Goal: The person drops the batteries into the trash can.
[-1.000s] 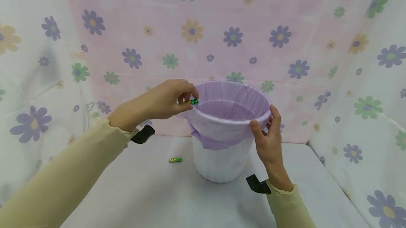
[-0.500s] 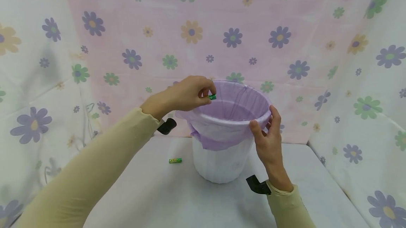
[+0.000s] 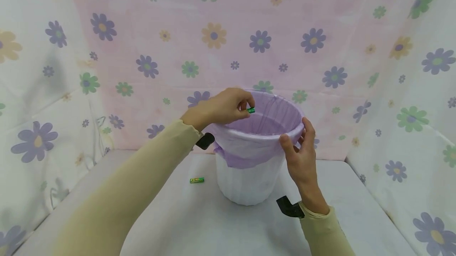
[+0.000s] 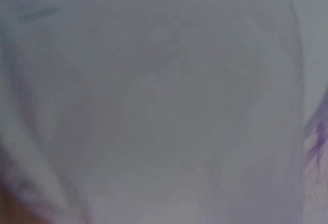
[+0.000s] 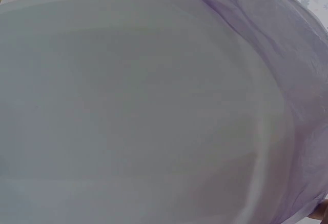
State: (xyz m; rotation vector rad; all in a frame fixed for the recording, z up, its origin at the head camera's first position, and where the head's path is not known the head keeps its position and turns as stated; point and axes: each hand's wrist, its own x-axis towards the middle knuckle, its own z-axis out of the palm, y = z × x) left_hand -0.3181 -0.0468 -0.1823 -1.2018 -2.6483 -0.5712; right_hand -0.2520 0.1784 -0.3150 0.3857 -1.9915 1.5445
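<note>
A small green battery (image 3: pixel 251 110) is pinched between the thumb and fingers of my left hand (image 3: pixel 228 106); its green end sticks out over the mouth of the white trash bin (image 3: pixel 249 186). A purple plastic bag (image 3: pixel 246 158) lines the bin and folds down over its rim. My right hand (image 3: pixel 303 161) grips the right side of that rim, thumb in front. Another green battery (image 3: pixel 197 180) lies on the table left of the bin. The bin's white wall (image 5: pixel 138 106) fills much of the right wrist view, while the left wrist view is blurred and shows neither battery clearly.
The bin stands on a white-covered table (image 3: pixel 199 224). A pink flowered cloth (image 3: pixel 171 22) hangs behind it, and white flowered cloth closes both sides. Each wrist wears a black mount (image 3: pixel 289 207).
My left hand has moved rightward with the battery, from the bin's left rim to over its opening. The right hand, the bin and the battery on the table stay in place.
</note>
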